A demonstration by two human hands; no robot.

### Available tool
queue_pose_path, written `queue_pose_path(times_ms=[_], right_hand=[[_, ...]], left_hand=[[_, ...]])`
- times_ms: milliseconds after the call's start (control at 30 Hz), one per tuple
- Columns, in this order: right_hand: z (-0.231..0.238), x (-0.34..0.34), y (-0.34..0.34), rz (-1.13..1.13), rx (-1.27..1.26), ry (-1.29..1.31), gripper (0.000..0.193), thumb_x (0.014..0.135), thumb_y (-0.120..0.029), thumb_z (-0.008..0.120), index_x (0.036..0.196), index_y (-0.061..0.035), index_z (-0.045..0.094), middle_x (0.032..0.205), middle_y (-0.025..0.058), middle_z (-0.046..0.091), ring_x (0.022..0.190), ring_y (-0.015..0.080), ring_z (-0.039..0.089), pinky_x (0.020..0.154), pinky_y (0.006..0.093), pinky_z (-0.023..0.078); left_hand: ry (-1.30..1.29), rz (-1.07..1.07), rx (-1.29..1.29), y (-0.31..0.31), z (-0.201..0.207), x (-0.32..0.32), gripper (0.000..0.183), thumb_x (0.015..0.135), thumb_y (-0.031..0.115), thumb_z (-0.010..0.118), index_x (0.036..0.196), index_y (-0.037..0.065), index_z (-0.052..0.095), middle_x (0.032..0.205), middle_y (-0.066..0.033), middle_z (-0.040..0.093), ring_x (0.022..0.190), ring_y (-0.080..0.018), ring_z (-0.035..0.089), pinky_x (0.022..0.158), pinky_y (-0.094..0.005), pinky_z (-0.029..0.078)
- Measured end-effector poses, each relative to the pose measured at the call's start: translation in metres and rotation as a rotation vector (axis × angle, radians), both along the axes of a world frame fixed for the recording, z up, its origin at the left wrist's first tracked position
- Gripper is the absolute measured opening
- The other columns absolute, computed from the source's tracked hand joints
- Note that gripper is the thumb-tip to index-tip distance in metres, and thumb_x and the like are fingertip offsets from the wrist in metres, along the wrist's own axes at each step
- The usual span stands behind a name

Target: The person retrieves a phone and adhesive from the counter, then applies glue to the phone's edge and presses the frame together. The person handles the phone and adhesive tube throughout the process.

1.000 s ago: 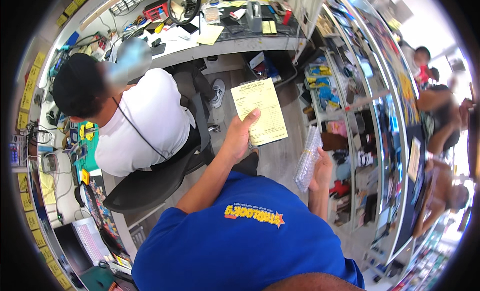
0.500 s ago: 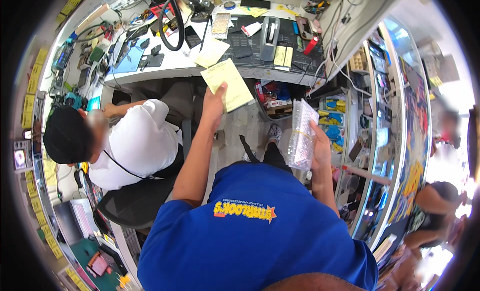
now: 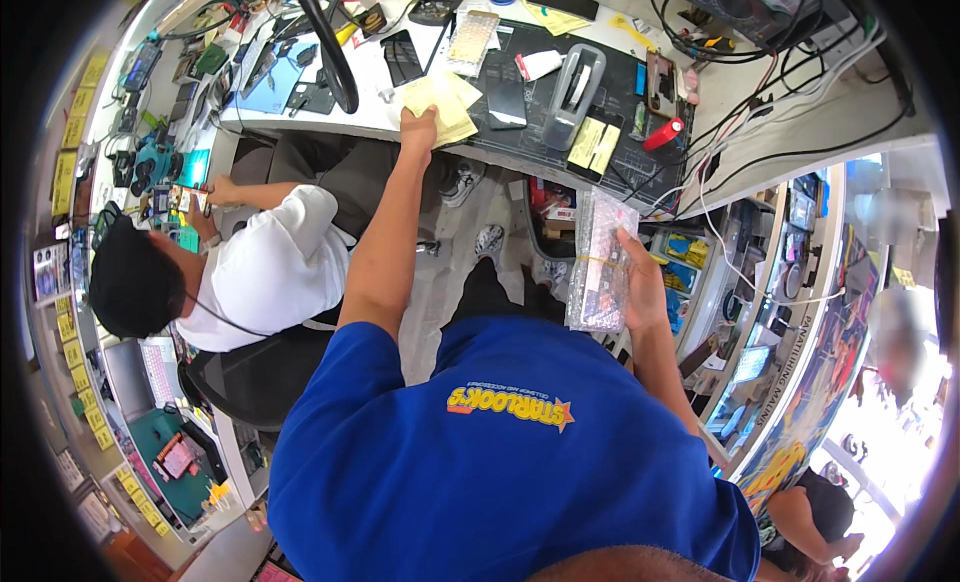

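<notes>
My left hand [image 3: 419, 134] reaches out to the front edge of the workbench. Its thumb lies over a yellow paper slip [image 3: 452, 120], pinching it, and this slip overlaps other yellow sheets [image 3: 445, 86] on the benchtop. Closed around a flat bubble-wrapped package [image 3: 598, 272] is my right hand [image 3: 643, 279], held in front of my body at the right. A yellowish rubber band runs across the package's middle. What the wrap contains is too blurred to make out.
On the bench [image 3: 365, 122] are a grey tape dispenser [image 3: 558, 130], a dark phone [image 3: 507, 106], a yellow notepad [image 3: 594, 148] and a red cylinder [image 3: 662, 135]. Cables [image 3: 745, 147] hang at the right. A person in a white shirt [image 3: 265, 267] sits at my left. A bin [image 3: 545, 217] stands below.
My left hand has carried the yellow slip forward from the open space before the bench to the sheets at its edge. My right hand still holds the package. The bench appears nearer.
</notes>
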State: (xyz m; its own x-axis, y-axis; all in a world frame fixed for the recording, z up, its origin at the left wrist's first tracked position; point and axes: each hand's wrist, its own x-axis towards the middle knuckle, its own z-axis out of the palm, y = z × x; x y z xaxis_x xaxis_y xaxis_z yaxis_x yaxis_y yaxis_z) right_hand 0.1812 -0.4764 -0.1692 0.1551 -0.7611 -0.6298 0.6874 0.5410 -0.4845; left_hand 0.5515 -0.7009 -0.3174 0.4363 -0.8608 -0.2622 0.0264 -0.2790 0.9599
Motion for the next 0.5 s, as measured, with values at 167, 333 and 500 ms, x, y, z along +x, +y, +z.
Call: queue_pose_path(times_ms=[167,333,500], right_hand=[[0.005,0.011,-0.017,-0.014,-0.034,-0.037,0.040,0.104,-0.026,0.058,0.137,-0.0032,0.054,0.115,0.0106,0.070,0.096,0.0225,0.073,0.083,0.0386,0.061],[0.005,0.028,-0.038,-0.051,-0.028,-0.063,0.041,0.105,-0.025,0.057,0.138,-0.0026,0.052,0.114,0.0109,0.070,0.095,0.0229,0.073,0.083,0.0386,0.061],[0.010,0.037,-0.057,-0.067,-0.016,-0.061,0.040,0.107,-0.023,0.053,0.139,0.0006,0.051,0.117,0.0154,0.070,0.099,0.0256,0.073,0.086,0.0416,0.062]], left_hand=[[-0.181,-0.061,0.084,-0.031,-0.030,0.009,0.060,0.095,0.023,0.069,0.143,-0.006,0.047,0.132,-0.0244,0.060,0.120,-0.0385,0.059,0.104,-0.0427,0.046],[-0.715,-0.090,0.334,-0.025,-0.019,-0.006,0.078,0.094,0.045,0.069,0.153,0.001,0.042,0.144,-0.0189,0.038,0.135,-0.0425,0.037,0.116,-0.0558,0.031],[-0.772,-0.014,0.271,-0.019,-0.007,-0.004,0.084,0.090,0.046,0.074,0.155,0.005,0.039,0.147,-0.0188,0.037,0.137,-0.0425,0.037,0.115,-0.0600,0.031]])
